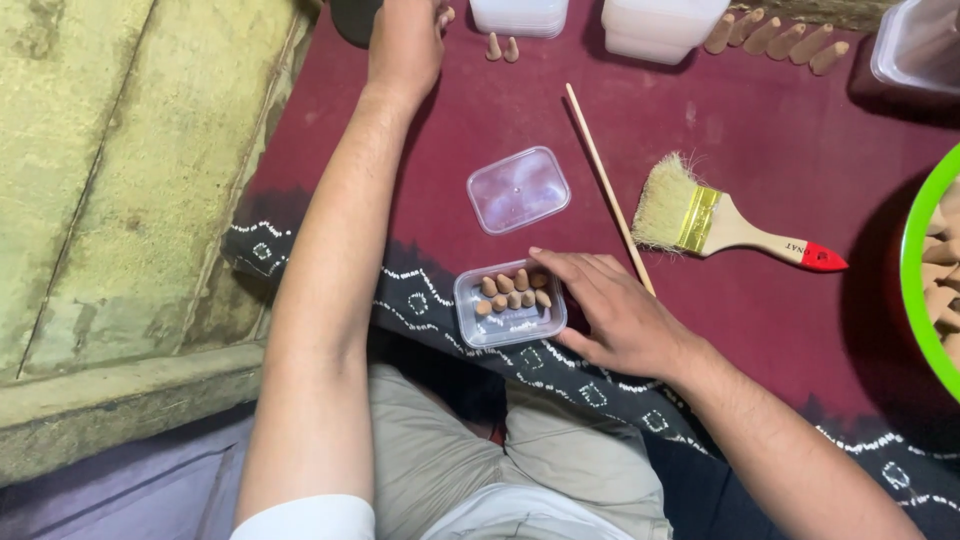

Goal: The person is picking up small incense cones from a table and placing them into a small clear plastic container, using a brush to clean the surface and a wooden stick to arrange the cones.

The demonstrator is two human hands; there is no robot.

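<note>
**Fingers steady a half-filled box of cones**

Fingers (560, 262) of the right hand (610, 315) lie spread and loosely curved against the right side of a small clear plastic box (508, 305), touching its rim without clamping it. The left hand (405, 40) reaches far up the table; its fingers are cut off by the frame edge, so I cannot tell whether they are closed on anything, though two loose brown cones (502, 48) stand just beside it.

The maroon cloth with a dark patterned border (760, 150) covers the whole work surface. On it, well to the right, lies a flat paintbrush with pale bristles, brass ferrule and red-tipped wooden handle (730, 225), and a thin wooden stick (608, 185) runs diagonally between brush and box. The clear plastic lid (517, 188) rests just above the box, apart from it. Inside the box, small brown incense cones (512, 290) stand packed along the far side, the near half bare.

As a judgement, packing goes best with the box held still and cones set upright, tight against their neighbours.
</note>
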